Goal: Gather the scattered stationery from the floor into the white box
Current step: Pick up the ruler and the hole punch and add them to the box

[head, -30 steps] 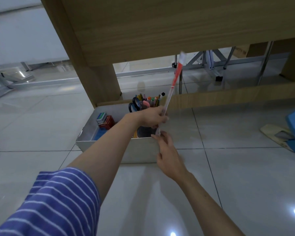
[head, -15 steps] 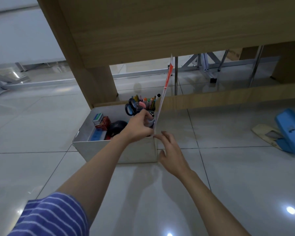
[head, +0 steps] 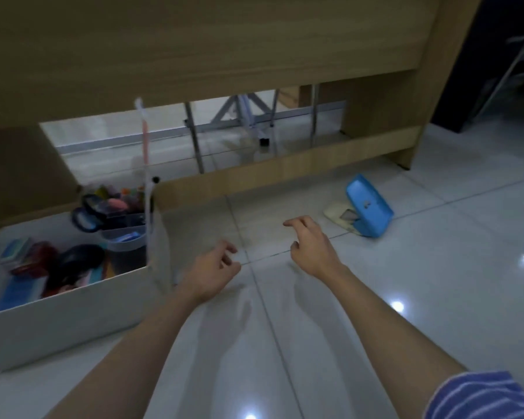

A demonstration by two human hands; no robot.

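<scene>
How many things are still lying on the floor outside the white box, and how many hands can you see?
Blue hole punch with cream base on the tiled floor: 1
Empty hands, left and right: 2
Total: 3

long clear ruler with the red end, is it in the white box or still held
In the box. The long clear ruler with the red end stands upright at the white box's right corner; neither hand touches it.
</scene>
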